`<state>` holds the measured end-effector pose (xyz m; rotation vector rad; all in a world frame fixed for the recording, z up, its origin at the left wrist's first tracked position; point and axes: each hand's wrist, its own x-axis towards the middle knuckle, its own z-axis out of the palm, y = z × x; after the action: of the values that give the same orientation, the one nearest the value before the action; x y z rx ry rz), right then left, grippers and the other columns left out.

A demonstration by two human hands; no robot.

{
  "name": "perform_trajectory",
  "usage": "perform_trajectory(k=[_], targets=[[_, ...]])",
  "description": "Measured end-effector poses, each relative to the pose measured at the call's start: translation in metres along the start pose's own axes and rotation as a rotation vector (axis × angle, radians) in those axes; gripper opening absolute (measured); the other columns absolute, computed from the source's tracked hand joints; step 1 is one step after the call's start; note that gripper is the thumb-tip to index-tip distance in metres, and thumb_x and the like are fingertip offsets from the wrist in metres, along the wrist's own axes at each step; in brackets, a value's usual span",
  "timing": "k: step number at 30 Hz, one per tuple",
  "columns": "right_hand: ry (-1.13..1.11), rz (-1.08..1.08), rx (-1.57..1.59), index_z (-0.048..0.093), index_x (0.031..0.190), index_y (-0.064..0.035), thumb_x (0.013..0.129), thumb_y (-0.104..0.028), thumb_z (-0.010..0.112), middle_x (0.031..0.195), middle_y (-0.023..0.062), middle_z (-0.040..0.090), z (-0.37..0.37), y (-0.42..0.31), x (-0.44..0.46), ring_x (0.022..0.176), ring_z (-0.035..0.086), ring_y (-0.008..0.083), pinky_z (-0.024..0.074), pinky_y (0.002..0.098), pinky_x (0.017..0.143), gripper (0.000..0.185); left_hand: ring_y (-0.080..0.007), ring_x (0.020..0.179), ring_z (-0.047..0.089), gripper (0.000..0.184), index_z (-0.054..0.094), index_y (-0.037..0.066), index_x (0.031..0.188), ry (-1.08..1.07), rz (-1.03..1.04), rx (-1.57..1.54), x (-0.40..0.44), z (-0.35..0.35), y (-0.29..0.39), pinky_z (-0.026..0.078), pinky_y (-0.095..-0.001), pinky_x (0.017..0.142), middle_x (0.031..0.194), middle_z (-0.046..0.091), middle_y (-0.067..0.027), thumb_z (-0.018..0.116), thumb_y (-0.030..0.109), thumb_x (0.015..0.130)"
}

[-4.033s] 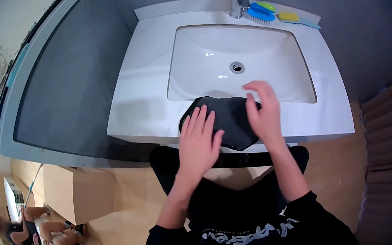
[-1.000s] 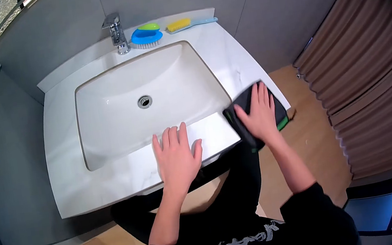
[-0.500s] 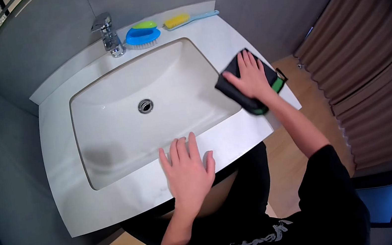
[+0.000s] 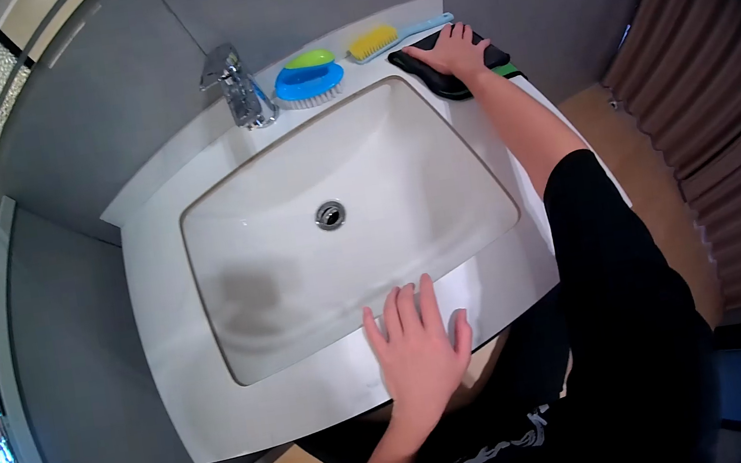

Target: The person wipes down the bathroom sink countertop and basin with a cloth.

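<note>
My right hand (image 4: pixel 457 52) lies palm down on a black pad with green edging (image 4: pixel 441 81), fingers apart and thumb stretched out. The pad rests on the counter (image 4: pixel 161 289) at the back right corner, beside the basin rim. Whether it is a folded cloth or a mitt, I cannot tell. Close to the front rim of the white basin (image 4: pixel 382 178), my left hand (image 4: pixel 421 357) is spread open, palm down over the counter's front edge, holding nothing.
Behind the basin stands a chrome faucet (image 4: pixel 239 89). To its right are a blue and green scrub brush (image 4: pixel 310 81) and a yellow-headed brush with a light blue handle (image 4: pixel 374 42). A brown pleated curtain (image 4: pixel 714 117) hangs at the right. A grey panel (image 4: pixel 77 367) flanks the left side.
My right hand has slid the black pad from the counter's right side to the back corner, near the yellow brush. The view has shifted slightly; my left hand stays by the front edge.
</note>
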<state>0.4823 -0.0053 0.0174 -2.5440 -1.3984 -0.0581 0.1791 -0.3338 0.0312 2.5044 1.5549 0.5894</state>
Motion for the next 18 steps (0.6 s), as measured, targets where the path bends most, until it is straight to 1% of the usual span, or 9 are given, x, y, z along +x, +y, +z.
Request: perform_trajectory(k=[5, 12, 13, 17, 18], targets=[[0.006, 0.01, 0.012, 0.024, 0.149, 0.0017, 0.068, -0.091, 0.042, 0.156, 0.0186, 0.022, -0.001, 0.003, -0.004, 0.145, 0.018, 0.031, 0.0119, 0.0663, 0.11, 0.124, -0.0292, 0.117, 0.048, 0.053, 0.053, 0.002, 0.126, 0.031, 0.011, 0.0, -0.001, 0.005, 0.0, 0.027, -0.0561, 0.107, 0.119, 0.054, -0.0136, 0.064, 0.031, 0.083], [0.002, -0.061, 0.006, 0.02, 0.15, 0.0013, 0.065, -0.092, 0.043, 0.157, 0.0182, 0.02, -0.009, 0.017, -0.036, 0.146, 0.015, 0.0298, 0.0103, 0.0639, 0.112, 0.129, -0.0289, 0.114, 0.05, 0.051, 0.053, 0.003, 0.126, 0.061, -0.003, -0.014, -0.003, 0.006, -0.001, 0.026, -0.0556, 0.108, 0.116, 0.055, -0.0125, 0.063, 0.03, 0.083], [-0.024, -0.065, -0.006, 0.021, 0.15, -0.0011, 0.067, -0.091, 0.043, 0.158, 0.0153, 0.018, -0.011, 0.022, -0.043, 0.147, 0.014, 0.0285, 0.0094, 0.0644, 0.112, 0.125, -0.0286, 0.115, 0.05, 0.051, 0.054, 0.004, 0.125, 0.067, -0.009, -0.016, -0.004, 0.008, -0.001, 0.026, -0.0556, 0.109, 0.116, 0.055, -0.0124, 0.063, 0.03, 0.083], [-0.064, -0.131, 0.007, 0.02, 0.151, -0.0017, 0.067, -0.09, 0.045, 0.159, 0.0138, 0.017, -0.023, 0.047, -0.075, 0.148, 0.013, 0.0269, 0.0076, 0.0634, 0.113, 0.125, -0.028, 0.113, 0.051, 0.048, 0.053, 0.004, 0.126, 0.093, 0.004, -0.01, -0.006, 0.012, -0.002, 0.027, -0.0546, 0.109, 0.114, 0.056, -0.0113, 0.061, 0.029, 0.086], [-0.051, -0.139, 0.021, 0.022, 0.15, -0.0009, 0.067, -0.089, 0.046, 0.158, 0.0151, 0.018, -0.023, 0.053, -0.084, 0.147, 0.014, 0.0275, 0.0078, 0.0634, 0.113, 0.124, -0.0274, 0.113, 0.051, 0.047, 0.053, 0.004, 0.127, 0.096, 0.008, -0.006, -0.007, 0.012, -0.002, 0.027, -0.0544, 0.11, 0.113, 0.056, -0.0108, 0.06, 0.029, 0.087]])
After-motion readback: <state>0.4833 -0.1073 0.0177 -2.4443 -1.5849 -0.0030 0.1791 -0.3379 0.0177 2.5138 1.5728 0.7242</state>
